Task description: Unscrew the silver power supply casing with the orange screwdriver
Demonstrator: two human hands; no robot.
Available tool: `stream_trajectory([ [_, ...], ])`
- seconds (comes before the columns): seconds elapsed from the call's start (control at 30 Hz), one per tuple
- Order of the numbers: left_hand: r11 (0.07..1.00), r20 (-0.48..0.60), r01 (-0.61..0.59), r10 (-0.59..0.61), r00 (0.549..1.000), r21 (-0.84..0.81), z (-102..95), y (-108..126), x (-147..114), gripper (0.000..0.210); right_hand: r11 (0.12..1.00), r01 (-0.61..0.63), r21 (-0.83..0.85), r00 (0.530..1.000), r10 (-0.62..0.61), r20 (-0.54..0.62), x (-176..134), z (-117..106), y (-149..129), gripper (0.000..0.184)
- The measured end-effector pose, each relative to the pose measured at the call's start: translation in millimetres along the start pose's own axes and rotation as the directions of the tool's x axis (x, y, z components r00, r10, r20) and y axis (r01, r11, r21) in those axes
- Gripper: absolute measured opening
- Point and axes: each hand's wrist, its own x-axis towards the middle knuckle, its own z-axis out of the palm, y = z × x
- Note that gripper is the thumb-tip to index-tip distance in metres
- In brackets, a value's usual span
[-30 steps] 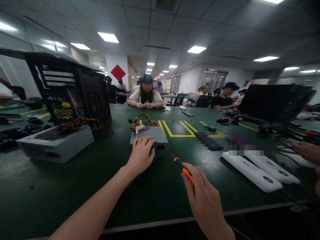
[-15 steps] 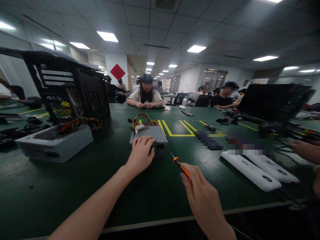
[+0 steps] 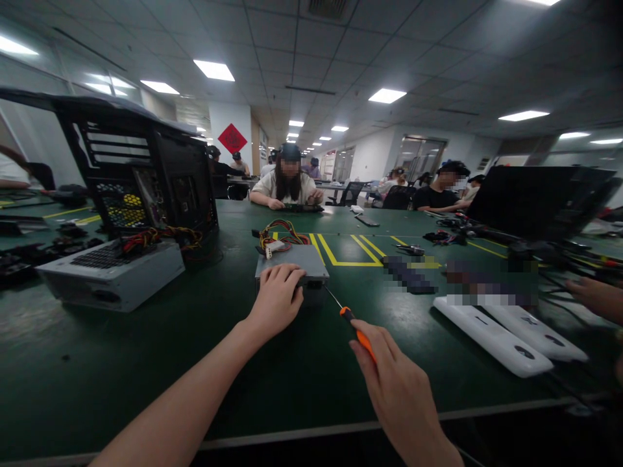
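A grey metal computer power supply [image 3: 311,259] sits on the green table in front of me, with bundled coloured cables and a white connector on its top at the back. My left hand [image 3: 277,292] grips its near left part, fingers over the top and thumb down the front face beside the socket. My right hand [image 3: 389,363] is closed round the orange and black handle of a screwdriver [image 3: 359,331]. The thin shaft points up and left, and its tip meets the near right corner of the power supply. Whether it sits in a screw is too small to tell.
A second power supply [image 3: 121,285] and a black computer case [image 3: 160,175] stand on the left. To the right lie two white elongated devices [image 3: 491,334], a blurred dark object [image 3: 409,275] and a black monitor [image 3: 535,201]. A person [image 3: 287,181] sits opposite; another's hand [image 3: 596,298] shows at right.
My hands, the power supply and the screwdriver keep nearly the same places; the whole view has shifted slightly. The person opposite has lifted one hand, and a dark board shows before them.
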Motion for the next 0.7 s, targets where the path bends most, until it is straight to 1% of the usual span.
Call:
stream_trajectory([
  [0.13,1.0,-0.001,0.008,-0.008,1.0,-0.007,0.6,0.0,-0.3,0.03,0.997,0.02,0.08,0.999,-0.022,0.023,-0.1,-4.2,-5.5,0.03],
  [0.23,1.0,-0.002,0.007,-0.007,1.0,-0.013,-0.2,0.6,-0.1,0.029,0.998,0.036,0.046,0.999,-0.036,0.005,-1.2,-2.6,-6.3,0.028],
  [0.33,1.0,-0.002,0.004,-0.004,1.0,-0.015,-1.1,1.3,0.1,0.029,1.0,0.006,0.002,1.0,-0.006,-0.021,-1.0,-1.7,-1.2,0.027],
  [0.47,1.0,-0.012,0.01,-0.01,1.0,-0.014,-0.8,3.1,0.7,0.03,0.997,-0.026,0.07,1.0,0.027,-0.009,0.4,-3.7,0.9,0.028],
  [0.53,1.0,-0.018,0.002,-0.003,1.0,-0.018,-0.5,4.3,0.8,0.03,0.992,-0.011,0.129,1.0,0.01,0.009,0.6,-3.6,-2.2,0.027],
  [0.6,1.0,-0.024,-0.018,0.018,1.0,-0.019,-0.7,5.5,0.3,0.028,0.986,0.033,0.161,0.999,-0.036,0.016,0.4,-1.8,-5.0,0.029],
  [0.67,0.999,-0.018,-0.046,0.045,0.999,-0.014,-1.5,6.6,-0.9,0.027,0.987,0.063,0.148,0.998,-0.064,0.001,0.2,0.5,-5.1,0.028],
  [0.7,0.998,-0.009,-0.061,0.061,0.998,-0.01,-2.1,7.2,-1.7,0.026,0.99,0.06,0.129,0.998,-0.06,-0.01,0.1,1.3,-4.0,0.027],
])
